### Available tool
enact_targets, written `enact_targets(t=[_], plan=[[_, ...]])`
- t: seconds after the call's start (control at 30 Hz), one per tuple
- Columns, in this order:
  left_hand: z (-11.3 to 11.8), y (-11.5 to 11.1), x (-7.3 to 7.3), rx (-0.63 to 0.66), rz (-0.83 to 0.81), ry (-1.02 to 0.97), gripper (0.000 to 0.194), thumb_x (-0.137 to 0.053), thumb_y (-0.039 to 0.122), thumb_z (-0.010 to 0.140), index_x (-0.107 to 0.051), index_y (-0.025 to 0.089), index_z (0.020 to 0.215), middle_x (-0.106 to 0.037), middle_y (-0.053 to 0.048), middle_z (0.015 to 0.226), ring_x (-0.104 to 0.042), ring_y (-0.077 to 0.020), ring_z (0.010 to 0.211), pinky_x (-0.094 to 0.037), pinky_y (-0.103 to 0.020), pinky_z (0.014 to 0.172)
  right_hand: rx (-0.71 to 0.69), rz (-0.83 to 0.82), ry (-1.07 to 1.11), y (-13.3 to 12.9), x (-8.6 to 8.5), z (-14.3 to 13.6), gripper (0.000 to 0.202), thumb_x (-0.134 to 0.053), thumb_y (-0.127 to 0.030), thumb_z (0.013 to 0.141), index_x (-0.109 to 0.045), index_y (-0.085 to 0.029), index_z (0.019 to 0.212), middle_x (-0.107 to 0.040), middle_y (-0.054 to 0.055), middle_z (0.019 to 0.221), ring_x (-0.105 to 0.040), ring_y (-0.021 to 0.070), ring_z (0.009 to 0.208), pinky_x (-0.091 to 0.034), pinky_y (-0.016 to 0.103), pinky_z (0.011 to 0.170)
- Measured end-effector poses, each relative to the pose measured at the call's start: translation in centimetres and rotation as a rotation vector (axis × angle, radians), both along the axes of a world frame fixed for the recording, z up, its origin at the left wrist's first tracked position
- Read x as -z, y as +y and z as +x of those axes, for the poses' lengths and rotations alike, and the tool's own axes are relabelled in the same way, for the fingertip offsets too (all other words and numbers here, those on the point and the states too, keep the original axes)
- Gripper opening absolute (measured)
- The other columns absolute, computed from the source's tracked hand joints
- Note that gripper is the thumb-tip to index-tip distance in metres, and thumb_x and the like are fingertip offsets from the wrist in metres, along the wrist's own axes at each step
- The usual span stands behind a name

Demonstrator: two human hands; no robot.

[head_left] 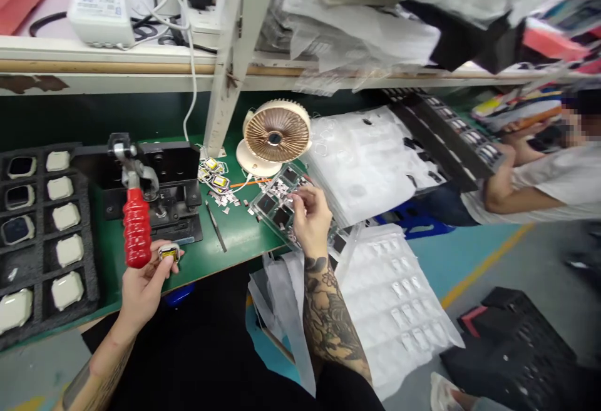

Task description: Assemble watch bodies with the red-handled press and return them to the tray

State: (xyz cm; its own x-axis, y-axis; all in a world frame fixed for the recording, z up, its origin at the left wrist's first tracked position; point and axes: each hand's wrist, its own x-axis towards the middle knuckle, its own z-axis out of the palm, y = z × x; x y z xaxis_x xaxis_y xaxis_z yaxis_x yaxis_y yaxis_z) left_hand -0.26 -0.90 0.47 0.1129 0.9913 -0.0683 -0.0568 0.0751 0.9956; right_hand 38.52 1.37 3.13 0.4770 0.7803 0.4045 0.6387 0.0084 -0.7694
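Low in front of the press, my left hand grips a small white watch case, its inside showing yellow. My right hand is over a clear plastic tray that holds dark square screens. Its thumb and fingers are pinched together, and whatever may be between them is too small to make out. Black tweezers lie on the green bench between my hands. Small white and brown scraps are scattered beside the tray, near several watch parts with yellow centres.
A toggle press with a red handle stands close above my left hand. At far left, a black foam tray holds several watch cases. A fan stands behind the clear tray. White sheets lie to the right, where another person sits.
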Motion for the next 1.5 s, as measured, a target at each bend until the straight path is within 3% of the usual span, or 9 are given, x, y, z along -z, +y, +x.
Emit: enact_targets(t=[0.1,0.3,0.47,0.67,0.9,1.0,1.1,1.33,1.5], plan=[[0.4,0.1,-0.1,-0.028,-0.042,-0.047,0.038,-0.079,0.04,0.104,-0.067,0.017,0.131,-0.085,-0.014,0.108,-0.074,-0.0167,0.071,-0.057,-0.028,0.065,-0.106,0.042,0.197,-0.5,0.8,-4.8,0.019,-0.065,-0.041,0.108,-0.072,-0.023,0.11,-0.078,0.006,0.102,-0.071,0.0178,0.076,-0.061,0.034,0.074],[0.3,0.7,0.3,0.008,0.001,-0.043,0.03,-0.068,0.045,0.11,-0.064,0.017,0.122,-0.082,-0.013,0.103,-0.074,-0.0185,0.073,-0.058,-0.031,0.069,-0.439,0.045,0.361,-0.7,1.4,-14.5,0.014,-0.077,-0.029,0.104,-0.081,-0.028,0.117,-0.08,0.004,0.103,-0.077,0.0214,0.09,-0.065,0.04,0.085],[-0.1,0.5,0.0,0.06,0.083,0.09,0.025,-0.076,0.041,0.105,-0.076,0.017,0.113,-0.077,-0.008,0.097,-0.067,-0.0176,0.078,-0.052,-0.03,0.072,-0.602,0.064,0.337,-0.2,0.2,-18.5,0.01,-0.075,-0.026,0.104,-0.084,-0.029,0.108,-0.079,0.004,0.095,-0.073,0.0201,0.083,-0.063,0.038,0.078],[-0.1,0.5,-0.4,0.084,0.191,0.211,0.017,-0.08,0.036,0.102,-0.085,0.02,0.104,-0.064,-0.001,0.078,-0.05,-0.0141,0.064,-0.038,-0.029,0.061,-0.661,-0.071,0.266,-0.6,0.4,-18.9,0.012,-0.073,-0.031,0.106,-0.085,-0.029,0.107,-0.078,0.005,0.099,-0.075,0.0225,0.092,-0.065,0.04,0.084],[0.1,0.5,-0.4,0.129,0.243,0.279,0.034,-0.076,0.041,0.105,-0.071,0.018,0.079,-0.057,0.0,0.072,-0.048,-0.0138,0.064,-0.04,-0.029,0.063,-0.819,-0.082,0.164,-0.2,-0.6,-18.2,0.013,-0.07,-0.028,0.107,-0.083,-0.027,0.104,-0.073,0.005,0.098,-0.073,0.0213,0.093,-0.065,0.039,0.085],[-0.1,0.5,-0.4,0.153,0.167,0.224,0.035,-0.073,0.043,0.106,-0.071,0.018,0.082,-0.057,0.001,0.072,-0.047,-0.0134,0.065,-0.039,-0.028,0.062,-0.928,-0.091,0.041,-0.4,-0.7,-17.7,0.02,-0.073,-0.03,0.106,-0.081,-0.03,0.124,-0.078,0.007,0.117,-0.076,0.0253,0.11,-0.066,0.045,0.096],[-0.5,0.6,-0.5,0.174,0.117,0.182,0.038,-0.067,0.047,0.109,-0.073,0.016,0.088,-0.057,0.001,0.073,-0.047,-0.0132,0.065,-0.039,-0.027,0.061,-1.021,-0.043,-0.174,-0.9,-0.1,-17.3,0.053,-0.081,-0.032,0.101,-0.066,-0.031,0.153,-0.077,0.011,0.134,-0.074,0.0304,0.122,-0.064,0.053,0.104],[-1.3,1.0,-0.9,0.218,0.118,0.195,0.039,-0.073,0.045,0.105,-0.068,0.017,0.079,-0.055,0.002,0.071,-0.046,-0.012,0.065,-0.038,-0.026,0.061,-0.978,0.069,-0.331,-1.1,1.4,-17.9,0.046,-0.077,-0.033,0.105,-0.069,-0.031,0.15,-0.082,0.009,0.124,-0.078,0.0288,0.113,-0.066,0.048,0.095],[-2.0,0.7,-1.1,0.176,0.149,0.106,0.018,-0.068,0.033,0.11,-0.074,0.017,0.105,-0.07,0.0,0.075,-0.061,-0.0125,0.061,-0.049,-0.025,0.06,-0.799,0.092,-0.299,-4.3,-0.3,-17.1,0.062,-0.075,-0.039,0.106,-0.056,-0.029,0.164,-0.076,0.012,0.141,-0.074,0.0293,0.13,-0.066,0.047,0.107]])
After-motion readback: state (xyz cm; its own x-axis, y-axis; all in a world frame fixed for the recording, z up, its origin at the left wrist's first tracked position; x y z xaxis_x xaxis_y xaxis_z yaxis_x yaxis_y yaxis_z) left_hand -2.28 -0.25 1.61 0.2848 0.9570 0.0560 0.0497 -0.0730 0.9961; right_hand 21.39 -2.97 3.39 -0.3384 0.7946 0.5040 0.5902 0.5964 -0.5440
